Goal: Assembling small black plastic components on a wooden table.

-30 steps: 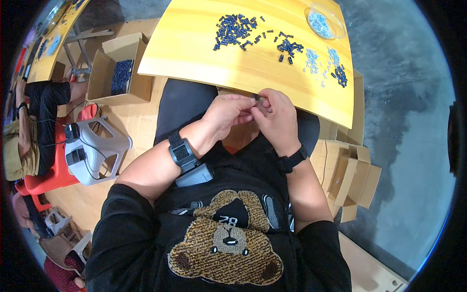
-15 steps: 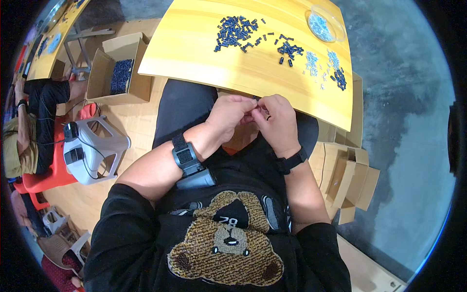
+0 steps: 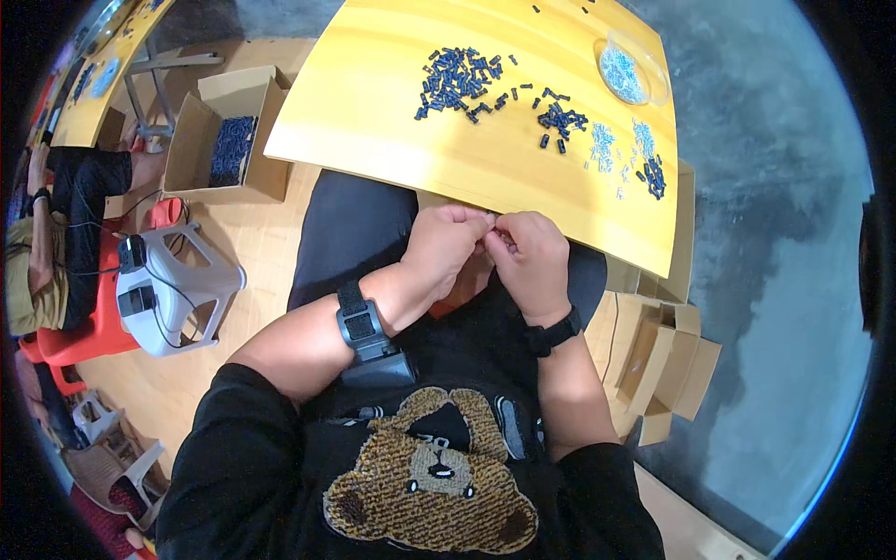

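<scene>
My left hand point(image 3: 446, 245) and my right hand point(image 3: 528, 257) meet at the near edge of the yellow table point(image 3: 373, 140), above my lap. Both are closed in a pinch, fingertips together. A tiny dark bit shows between them, mostly covered by the fingers, so its kind cannot be made out. On the tabletop beyond lie a large pile of small black parts point(image 3: 455, 79), a smaller pile of black parts point(image 3: 562, 119) and two little heaps of clear small pieces point(image 3: 604, 142). More black parts point(image 3: 653, 177) lie near the right edge.
A clear round dish point(image 3: 623, 75) of pale small pieces stands at the table's far right. Left of the table is a cardboard box point(image 3: 233, 154) of dark parts. A white stool point(image 3: 177, 299) carries black devices. Another person's arm shows at far left. Open cardboard boxes point(image 3: 667, 364) stand right.
The view has shifted, so the table and its piles sit slightly lower in the picture. My hands stay pinched together at the table edge, with the fingers a little closer.
</scene>
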Demonstrator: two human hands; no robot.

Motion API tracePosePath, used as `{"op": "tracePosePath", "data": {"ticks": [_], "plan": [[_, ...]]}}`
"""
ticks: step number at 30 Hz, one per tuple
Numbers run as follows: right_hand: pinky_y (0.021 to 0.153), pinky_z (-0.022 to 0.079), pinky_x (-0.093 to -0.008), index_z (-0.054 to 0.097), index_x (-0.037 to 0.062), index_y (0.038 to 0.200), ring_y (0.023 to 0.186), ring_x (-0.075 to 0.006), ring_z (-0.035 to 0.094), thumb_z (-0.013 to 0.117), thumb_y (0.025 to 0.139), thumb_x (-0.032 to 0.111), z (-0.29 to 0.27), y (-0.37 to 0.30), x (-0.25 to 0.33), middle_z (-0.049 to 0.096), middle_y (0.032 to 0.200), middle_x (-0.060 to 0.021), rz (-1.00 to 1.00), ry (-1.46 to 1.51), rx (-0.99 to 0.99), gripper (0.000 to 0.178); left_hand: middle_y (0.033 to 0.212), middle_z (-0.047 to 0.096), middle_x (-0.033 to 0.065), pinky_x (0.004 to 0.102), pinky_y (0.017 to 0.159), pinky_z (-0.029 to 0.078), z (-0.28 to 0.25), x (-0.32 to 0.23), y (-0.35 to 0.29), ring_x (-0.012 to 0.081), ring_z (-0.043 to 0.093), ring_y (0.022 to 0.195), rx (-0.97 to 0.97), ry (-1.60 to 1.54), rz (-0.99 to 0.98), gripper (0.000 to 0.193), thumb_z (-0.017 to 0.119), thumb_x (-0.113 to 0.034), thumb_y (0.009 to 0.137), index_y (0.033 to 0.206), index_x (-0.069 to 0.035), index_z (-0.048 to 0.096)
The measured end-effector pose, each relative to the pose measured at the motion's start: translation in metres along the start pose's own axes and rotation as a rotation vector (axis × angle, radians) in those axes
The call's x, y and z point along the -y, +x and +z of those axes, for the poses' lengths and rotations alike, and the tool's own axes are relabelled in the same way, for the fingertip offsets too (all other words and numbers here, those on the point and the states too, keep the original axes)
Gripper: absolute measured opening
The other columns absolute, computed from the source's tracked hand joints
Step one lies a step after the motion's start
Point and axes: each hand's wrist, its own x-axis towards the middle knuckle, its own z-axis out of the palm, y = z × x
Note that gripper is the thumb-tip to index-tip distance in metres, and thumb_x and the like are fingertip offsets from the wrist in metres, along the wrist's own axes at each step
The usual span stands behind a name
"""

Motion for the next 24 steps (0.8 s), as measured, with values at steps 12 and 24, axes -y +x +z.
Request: {"op": "tracePosePath", "data": {"ticks": [12, 24], "plan": [[0.064, 0.046, -0.0373, 0.059, 0.0035, 0.078, 0.069, -0.029, 0.057, 0.069, 0.068, 0.009, -0.003, 0.006, -0.001, 0.057, 0.071, -0.0108, 0.012, 0.086, 0.034, 0.016, 0.08, 0.063, 0.0021, 0.0184, 0.061, 0.044, -0.01, -0.001, 0.003, 0.0075, 0.056, 0.069, 0.077, -0.077, -0.092, 0.015, 0.057, -0.014, 0.089, 0.087, -0.001, 0.064], [0.064, 0.046, -0.0377, 0.058, 0.0036, 0.079, 0.071, -0.029, 0.056, 0.069, 0.07, 0.011, -0.005, 0.003, -0.003, 0.057, 0.072, -0.0099, 0.019, 0.129, 0.043, 0.015, 0.092, 0.065, 0.0028, 0.0231, 0.073, 0.048, -0.019, -0.009, 0.0, 0.0104, 0.059, 0.083, 0.22, -0.123, -0.198, 0.017, 0.054, -0.017, 0.092, 0.094, -0.004, 0.065]]}}
